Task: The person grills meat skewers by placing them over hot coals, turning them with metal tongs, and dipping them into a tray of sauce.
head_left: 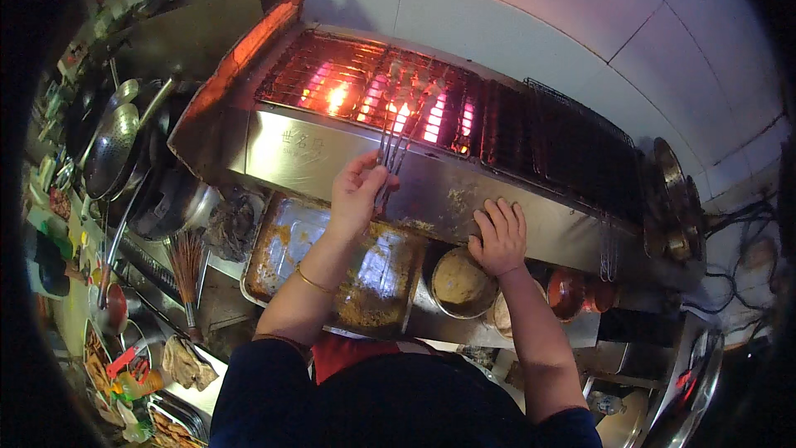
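My left hand (364,190) grips the handle ends of several metal skewers (393,152) in front of the grill's steel face. The skewers reach away over the glowing grill grate (348,68), with small pieces of food (413,84) on their far ends. Under the grate, heating bars glow orange and pink. My right hand (500,236) rests with spread fingers against the steel front panel (547,218) of the grill, with nothing visible in it. Below that hand stands a round metal container of tan powder (461,282).
A greasy metal tray (373,274) lies below the grill. Red containers (566,295) stand at right. Perforated ladles (118,143), a pot and a bristle brush (186,261) are at left. A dark grate section (572,149) continues right, beside stacked metal lids (675,199). A tiled wall rises behind.
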`<state>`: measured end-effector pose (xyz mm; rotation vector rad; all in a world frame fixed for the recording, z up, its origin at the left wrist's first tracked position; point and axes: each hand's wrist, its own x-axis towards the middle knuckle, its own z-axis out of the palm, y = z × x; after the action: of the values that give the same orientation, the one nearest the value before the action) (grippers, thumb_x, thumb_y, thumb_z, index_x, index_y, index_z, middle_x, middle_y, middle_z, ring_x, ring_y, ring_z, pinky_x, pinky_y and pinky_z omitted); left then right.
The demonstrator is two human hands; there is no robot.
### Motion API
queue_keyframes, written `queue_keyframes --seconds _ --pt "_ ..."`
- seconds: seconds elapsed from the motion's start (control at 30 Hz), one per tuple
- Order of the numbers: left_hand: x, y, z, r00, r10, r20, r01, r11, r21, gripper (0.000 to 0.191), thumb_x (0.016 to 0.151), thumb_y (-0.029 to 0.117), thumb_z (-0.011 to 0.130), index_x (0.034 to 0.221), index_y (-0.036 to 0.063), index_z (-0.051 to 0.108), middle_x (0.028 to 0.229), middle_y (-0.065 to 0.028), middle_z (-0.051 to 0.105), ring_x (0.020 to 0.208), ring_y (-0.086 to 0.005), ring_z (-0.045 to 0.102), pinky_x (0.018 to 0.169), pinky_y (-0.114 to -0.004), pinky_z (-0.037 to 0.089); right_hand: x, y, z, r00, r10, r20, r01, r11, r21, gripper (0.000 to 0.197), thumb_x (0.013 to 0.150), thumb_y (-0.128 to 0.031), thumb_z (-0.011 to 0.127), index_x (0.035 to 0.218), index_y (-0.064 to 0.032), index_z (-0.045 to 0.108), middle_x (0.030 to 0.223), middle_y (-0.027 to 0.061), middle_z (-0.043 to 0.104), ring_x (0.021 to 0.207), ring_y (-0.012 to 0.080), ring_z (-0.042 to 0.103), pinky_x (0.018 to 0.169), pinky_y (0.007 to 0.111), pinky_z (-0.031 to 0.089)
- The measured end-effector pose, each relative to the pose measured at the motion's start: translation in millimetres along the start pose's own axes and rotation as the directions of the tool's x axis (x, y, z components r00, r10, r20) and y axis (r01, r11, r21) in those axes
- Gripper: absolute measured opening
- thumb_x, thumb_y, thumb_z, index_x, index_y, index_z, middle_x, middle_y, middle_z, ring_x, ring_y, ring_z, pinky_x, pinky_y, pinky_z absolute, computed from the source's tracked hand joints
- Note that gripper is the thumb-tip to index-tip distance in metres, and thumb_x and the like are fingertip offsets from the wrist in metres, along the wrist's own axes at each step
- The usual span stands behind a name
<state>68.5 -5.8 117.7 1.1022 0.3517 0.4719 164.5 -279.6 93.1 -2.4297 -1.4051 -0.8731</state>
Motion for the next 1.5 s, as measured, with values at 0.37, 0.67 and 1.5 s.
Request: queue_keyframes --seconds 0.37,0.67,1.5 --pt "-51 18 -23 0.972 -0.159 -0.175 0.154 0.987 -0.040 0.047 0.093 0.028 0.055 0.134 0.0073 0.044 0.117 -0.0049 0.059 0.094 -0.0187 0.059 0.075 -0.033 0.046 -2 2 2 0.998 0.019 -0.066 -0.014 0.997 0.073 0.048 0.067 -0.023 0.069 0.113 -0.0137 0.061 0.128 0.0076 0.053 0.125 0.0285 0.044 0.109 0.051 0.031" --pt "-175 -24 -105 0.881 -0.299 -0.366 0.264 0.954 -0.145 0.023 0.096 0.023 0.052 0.117 0.0118 0.053 0.098 -0.0019 0.063 0.080 -0.0117 0.060 0.062 -0.026 0.049 -4 3 -2 0.997 0.012 -0.073 -0.006 0.996 0.087 0.040 0.072 -0.024 0.068 0.110 -0.0138 0.063 0.129 0.0055 0.054 0.126 0.0251 0.045 0.109 0.048 0.032" --pt "-229 -75 -129 0.598 -0.728 -0.335 0.386 0.628 -0.675 0.047 0.092 0.038 0.047 0.128 0.0085 0.044 0.125 -0.0134 0.050 0.117 -0.0310 0.047 0.108 -0.055 0.028 -13 -1 5 0.992 0.073 -0.104 -0.067 0.996 0.053 0.048 0.079 -0.025 0.062 0.126 -0.0168 0.056 0.140 0.0046 0.047 0.131 0.0219 0.041 0.113 0.045 0.026"
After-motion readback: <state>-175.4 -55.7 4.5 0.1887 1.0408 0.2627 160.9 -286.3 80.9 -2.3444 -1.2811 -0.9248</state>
